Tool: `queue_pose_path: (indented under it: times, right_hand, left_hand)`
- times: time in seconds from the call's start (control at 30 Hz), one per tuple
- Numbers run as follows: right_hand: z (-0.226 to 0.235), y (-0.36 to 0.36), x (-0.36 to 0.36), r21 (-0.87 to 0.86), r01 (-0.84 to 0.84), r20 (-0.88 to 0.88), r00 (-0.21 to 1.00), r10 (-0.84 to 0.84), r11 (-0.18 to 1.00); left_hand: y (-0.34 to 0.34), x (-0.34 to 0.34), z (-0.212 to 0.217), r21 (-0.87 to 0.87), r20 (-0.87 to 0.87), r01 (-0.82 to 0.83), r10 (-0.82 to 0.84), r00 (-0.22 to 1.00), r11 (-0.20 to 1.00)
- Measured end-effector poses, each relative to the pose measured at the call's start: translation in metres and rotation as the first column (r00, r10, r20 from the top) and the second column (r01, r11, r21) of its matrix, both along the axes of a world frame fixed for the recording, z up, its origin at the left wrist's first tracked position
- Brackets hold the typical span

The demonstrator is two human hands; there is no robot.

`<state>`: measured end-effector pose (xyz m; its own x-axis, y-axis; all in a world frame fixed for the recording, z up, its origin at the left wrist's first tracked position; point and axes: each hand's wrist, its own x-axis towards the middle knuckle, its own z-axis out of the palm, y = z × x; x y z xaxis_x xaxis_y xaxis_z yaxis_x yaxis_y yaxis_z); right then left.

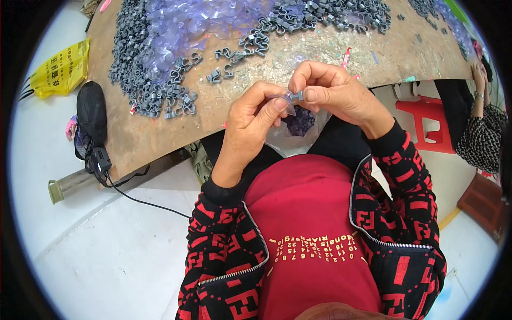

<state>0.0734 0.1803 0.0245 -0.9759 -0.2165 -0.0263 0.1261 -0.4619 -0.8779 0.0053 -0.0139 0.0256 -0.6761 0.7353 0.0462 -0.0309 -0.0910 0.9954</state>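
My left hand (256, 117) is closed, pinching a clear purple-tinted suction cup (290, 108) between thumb and fingers. Facing it, my right hand (341, 96) pinches a small grey plastic clip (297, 95) against the cup's tip. The two parts touch; whether they are joined I cannot tell. Just below both hands, an open clear plastic bag (288, 143) sits between my knees with dark pieces (301, 121) inside. Beyond the hands, a loose suction cup (297, 58) lies on the wooden table (213, 101).
Grey clips (144, 80) lie heaped around a pile of suction cups (186, 26) on the table. A yellow bag (61, 69) and a black cloth-covered object (92, 114) with a cable are at left. At right are a red stool (424, 125) and another person's arm (479, 85).
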Motion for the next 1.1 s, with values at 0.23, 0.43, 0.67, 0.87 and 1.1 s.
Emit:
queue_pose_path:
  times: [0.23,0.43,0.67,0.87,1.1]
  right_hand:
    - [0.021,0.014,-0.006,0.371,-0.109,-0.067,0.987,0.144,0.922]
    - [0.059,0.013,-0.011,0.791,-0.042,-0.239,0.897,0.371,0.610]
    - [0.014,0.006,0.005,0.225,-0.068,-0.006,0.997,0.071,0.972]
    - [0.038,0.016,-0.008,0.448,-0.202,-0.129,0.949,0.286,0.871]
    - [0.039,0.011,-0.012,0.688,-0.110,-0.285,0.868,0.406,0.718]
  left_hand:
    - [-0.003,0.000,0.003,-0.047,-0.023,0.025,-0.027,0.999,0.999]
    - [-0.009,-0.009,-0.002,0.164,0.482,0.253,-0.301,0.823,0.954]
    - [-0.006,-0.008,0.023,-0.078,-0.030,0.237,-0.240,0.970,0.968]
    - [-0.010,-0.025,0.025,-0.161,0.085,0.444,-0.436,0.896,0.881]
    - [-0.010,-0.023,0.013,-0.045,0.329,0.478,-0.439,0.836,0.877]
